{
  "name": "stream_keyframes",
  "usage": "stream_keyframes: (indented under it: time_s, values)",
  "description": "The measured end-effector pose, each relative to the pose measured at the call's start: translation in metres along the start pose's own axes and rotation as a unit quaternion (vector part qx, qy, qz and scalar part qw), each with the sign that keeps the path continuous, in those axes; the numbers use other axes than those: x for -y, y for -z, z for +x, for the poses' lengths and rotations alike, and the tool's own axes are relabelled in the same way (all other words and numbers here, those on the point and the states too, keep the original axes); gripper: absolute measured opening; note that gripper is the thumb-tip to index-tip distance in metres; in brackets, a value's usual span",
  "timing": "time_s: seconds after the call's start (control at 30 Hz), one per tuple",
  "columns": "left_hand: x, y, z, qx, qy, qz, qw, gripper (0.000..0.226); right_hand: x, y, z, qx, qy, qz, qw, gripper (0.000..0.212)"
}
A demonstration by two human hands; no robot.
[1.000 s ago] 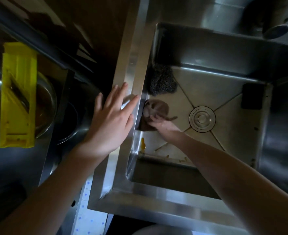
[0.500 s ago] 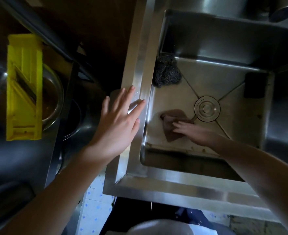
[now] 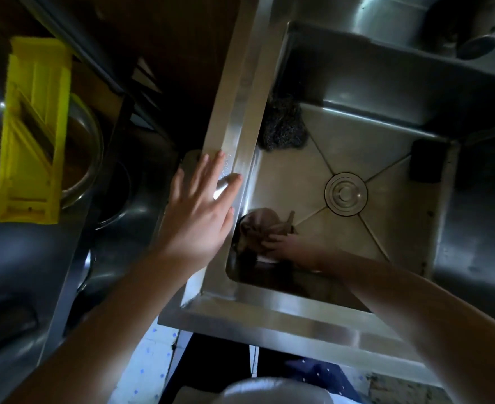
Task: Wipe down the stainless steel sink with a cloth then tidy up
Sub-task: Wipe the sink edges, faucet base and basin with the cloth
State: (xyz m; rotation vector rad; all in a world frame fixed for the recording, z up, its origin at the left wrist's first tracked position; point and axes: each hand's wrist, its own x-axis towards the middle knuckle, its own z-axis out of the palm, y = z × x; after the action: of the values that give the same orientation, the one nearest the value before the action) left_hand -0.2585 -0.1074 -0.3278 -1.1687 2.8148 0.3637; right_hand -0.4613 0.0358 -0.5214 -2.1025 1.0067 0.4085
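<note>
The left hand [image 3: 199, 217] lies flat on the rim of the sink [image 3: 234, 132], fingers straight, holding nothing. The right hand [image 3: 287, 247] is on the cloth [image 3: 257, 225] in the near left corner of the basin; whether its fingers curl round it I cannot tell. The cloth looks soft, light and probably wet, so it is best gathered at its middle.

right hand [image 3: 287, 247]: fingers blurred, grip on cloth [image 3: 257, 225] unreadable
cloth: lower part hidden under right hand
scourer [image 3: 284, 129]: upper edge lost in shadow
tap [image 3: 476, 45]: cut off by top edge
bowl [image 3: 86, 158]: half covered by yellow slicer [image 3: 33, 132]
</note>
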Motion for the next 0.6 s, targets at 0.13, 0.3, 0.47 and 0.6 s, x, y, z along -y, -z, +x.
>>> stream_keyframes:
  time_s: [0.13,0.3,0.47,0.6]
  values:
    - [-0.018,-0.002,0.000,-0.007,0.030,-0.016,0.999,0.048,-0.030,-0.002,-0.043,-0.067,-0.113,0.133,0.982,0.049]
    - [-0.037,-0.005,-0.006,-0.004,0.059,-0.032,0.998,0.048,-0.050,0.004,-0.055,-0.243,-0.336,0.294,0.861,0.052]
    - [-0.050,-0.005,-0.016,0.002,0.068,-0.020,0.998,0.047,-0.026,0.005,-0.028,-0.114,-0.210,0.192,0.952,0.066]
    - [-0.055,-0.005,-0.024,-0.005,0.082,-0.014,0.997,0.046,-0.002,0.000,-0.017,0.014,-0.028,0.069,0.997,0.063]
